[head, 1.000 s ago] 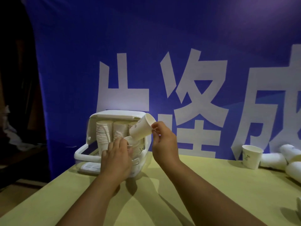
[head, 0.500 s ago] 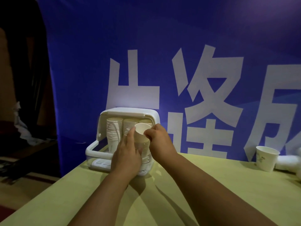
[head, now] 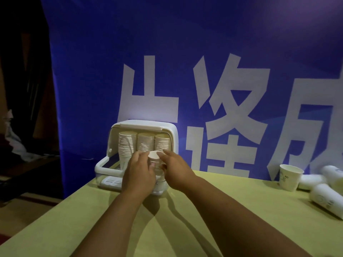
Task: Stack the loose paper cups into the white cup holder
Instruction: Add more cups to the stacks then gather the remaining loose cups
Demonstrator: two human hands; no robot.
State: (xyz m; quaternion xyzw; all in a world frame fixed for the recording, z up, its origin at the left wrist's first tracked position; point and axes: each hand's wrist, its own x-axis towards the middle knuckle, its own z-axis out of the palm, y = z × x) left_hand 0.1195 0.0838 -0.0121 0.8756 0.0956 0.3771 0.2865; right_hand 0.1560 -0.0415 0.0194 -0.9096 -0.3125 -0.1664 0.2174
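Head view: the cup stack (head: pixel 154 160) in the holder (head: pixel 139 125) is gripped by the left hand (head: pixel 138 173) and touched by the loose right hand (head: pixel 176 171).

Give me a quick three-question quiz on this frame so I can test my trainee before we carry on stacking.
1. True or false: the upright cup stands to the left of the white cup holder.
2. How many tall stacks stand along the holder's back row? A two, B three, C five.
3. Fill in: the cups lying on their sides are at the ___ end of the table.
Key: 1 false, it stands to the right; 2 B; 3 right.
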